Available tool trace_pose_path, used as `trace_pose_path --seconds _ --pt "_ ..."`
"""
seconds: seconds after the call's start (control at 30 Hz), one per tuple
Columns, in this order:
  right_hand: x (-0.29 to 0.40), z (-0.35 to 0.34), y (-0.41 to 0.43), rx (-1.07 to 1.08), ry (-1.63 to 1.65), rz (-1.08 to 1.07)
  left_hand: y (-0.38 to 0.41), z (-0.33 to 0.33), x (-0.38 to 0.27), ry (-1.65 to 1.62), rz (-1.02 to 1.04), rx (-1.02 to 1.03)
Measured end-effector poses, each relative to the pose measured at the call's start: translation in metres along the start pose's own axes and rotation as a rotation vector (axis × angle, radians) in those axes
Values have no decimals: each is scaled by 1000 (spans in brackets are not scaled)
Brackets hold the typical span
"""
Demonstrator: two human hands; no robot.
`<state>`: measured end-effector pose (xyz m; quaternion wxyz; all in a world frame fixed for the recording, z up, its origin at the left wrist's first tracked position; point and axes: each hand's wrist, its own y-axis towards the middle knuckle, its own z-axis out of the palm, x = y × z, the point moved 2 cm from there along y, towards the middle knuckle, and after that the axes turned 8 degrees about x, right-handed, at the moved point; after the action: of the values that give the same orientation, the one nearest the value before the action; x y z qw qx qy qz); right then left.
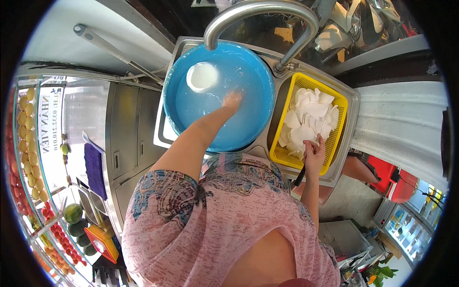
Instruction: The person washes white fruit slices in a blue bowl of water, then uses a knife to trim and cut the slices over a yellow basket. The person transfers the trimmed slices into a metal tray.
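My left hand (233,100) is dipped in cloudy water inside a round blue plastic basin (270,89); its fingers are blurred by the water, so what they hold is unclear. A bright white round patch (202,76) shows in the basin, either a floating thing or a reflection. Over the near side of a yellow plastic basket (278,154), my right hand (314,153) grips a tool with a black handle (300,175), probably a knife; its working end is hard to make out. Thin white pieces (312,113), perhaps coconut flesh, are heaped in that basket, close to my right fingertips.
Basin and basket sit in a stainless steel double sink (353,107). A curved metal faucet (261,9) arches over the basin. Steel cabinets (125,125), a purple towel (95,172), watermelons (73,214) and a yellow-orange scale (102,244) are at left.
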<state>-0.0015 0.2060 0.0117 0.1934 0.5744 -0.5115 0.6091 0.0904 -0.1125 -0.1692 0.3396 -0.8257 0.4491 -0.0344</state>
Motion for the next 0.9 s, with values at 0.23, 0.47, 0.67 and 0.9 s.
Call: trace_pose_path --seconds 0.23,0.47,0.67,0.9 --pt "6 13 6 50 -39 -50 -51 -31 -8 -765 82 -327" --pt "-4 14 5 74 -58 -144 -98 -81 -4 -786 231 -544" --pt "-14 19 10 124 -45 -285 -127 -114 -5 -970 206 -695" --pt "-2 39 5 192 1 -318 -149 -137 -10 -1153 235 -690"
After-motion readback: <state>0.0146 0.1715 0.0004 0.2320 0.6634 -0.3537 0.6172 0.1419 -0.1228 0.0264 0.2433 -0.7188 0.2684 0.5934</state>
